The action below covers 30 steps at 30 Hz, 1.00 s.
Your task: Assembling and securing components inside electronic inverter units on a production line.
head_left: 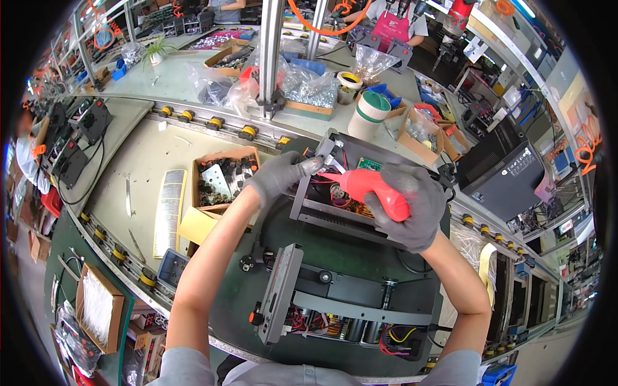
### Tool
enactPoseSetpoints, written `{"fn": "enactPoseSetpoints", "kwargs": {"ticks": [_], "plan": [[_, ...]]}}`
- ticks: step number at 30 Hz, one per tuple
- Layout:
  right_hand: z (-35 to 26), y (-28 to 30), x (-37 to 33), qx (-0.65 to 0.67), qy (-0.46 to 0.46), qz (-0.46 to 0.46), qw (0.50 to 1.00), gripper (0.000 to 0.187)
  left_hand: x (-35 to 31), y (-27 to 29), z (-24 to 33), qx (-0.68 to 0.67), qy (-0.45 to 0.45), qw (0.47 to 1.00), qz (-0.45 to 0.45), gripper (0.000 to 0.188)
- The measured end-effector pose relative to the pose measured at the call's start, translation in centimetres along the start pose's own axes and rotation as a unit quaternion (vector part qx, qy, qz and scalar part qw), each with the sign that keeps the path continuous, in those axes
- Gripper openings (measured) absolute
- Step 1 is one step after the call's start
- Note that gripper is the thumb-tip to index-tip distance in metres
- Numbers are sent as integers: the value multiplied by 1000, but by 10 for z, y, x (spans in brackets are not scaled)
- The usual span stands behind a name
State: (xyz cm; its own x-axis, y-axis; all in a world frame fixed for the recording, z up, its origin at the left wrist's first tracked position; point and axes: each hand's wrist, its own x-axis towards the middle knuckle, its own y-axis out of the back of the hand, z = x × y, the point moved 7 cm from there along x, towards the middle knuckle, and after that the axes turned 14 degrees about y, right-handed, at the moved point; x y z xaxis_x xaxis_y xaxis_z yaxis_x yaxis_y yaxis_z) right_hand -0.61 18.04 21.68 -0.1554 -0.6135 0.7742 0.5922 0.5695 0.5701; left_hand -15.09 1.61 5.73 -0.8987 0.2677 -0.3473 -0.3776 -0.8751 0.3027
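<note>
My gloved right hand (421, 209) is wrapped round a red squeeze bottle (380, 192). Its pointed nozzle aims left, over the inside of an open dark metal device housing (322, 217). A green circuit board (369, 164), wires and coils show inside; the bottle and hand cover part of them. At the housing's left end, my gloved left hand (281, 175) grips the end panel between thumb and fingers, beside a small white strip. Nearer my body lies a second open device (360, 301) with a grey end panel, round dark components and coloured wires.
A cardboard box of small parts (256, 153) stands left of the housing, near a printed sheet (168, 212) and a blue tray (172, 267). Beyond the housing are a white tub with a green lid (369, 116) and bagged parts. A finished-looking black unit (499, 161) stands right.
</note>
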Motion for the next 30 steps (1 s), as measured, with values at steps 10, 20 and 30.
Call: {"fn": "enactPoseSetpoints", "kwargs": {"ticks": [10,20,30], "plan": [[3,-1,-1,-34,2,-11,999,46,-11,-2,3,-22,18,999,-18,81],[3,6,5,-14,-3,-16,1000,45,-13,-1,-2,-13,-11,1000,-24,82],[0,9,12,-15,13,7,1000,47,-5,-4,-11,2,-33,999,-19,87]]}}
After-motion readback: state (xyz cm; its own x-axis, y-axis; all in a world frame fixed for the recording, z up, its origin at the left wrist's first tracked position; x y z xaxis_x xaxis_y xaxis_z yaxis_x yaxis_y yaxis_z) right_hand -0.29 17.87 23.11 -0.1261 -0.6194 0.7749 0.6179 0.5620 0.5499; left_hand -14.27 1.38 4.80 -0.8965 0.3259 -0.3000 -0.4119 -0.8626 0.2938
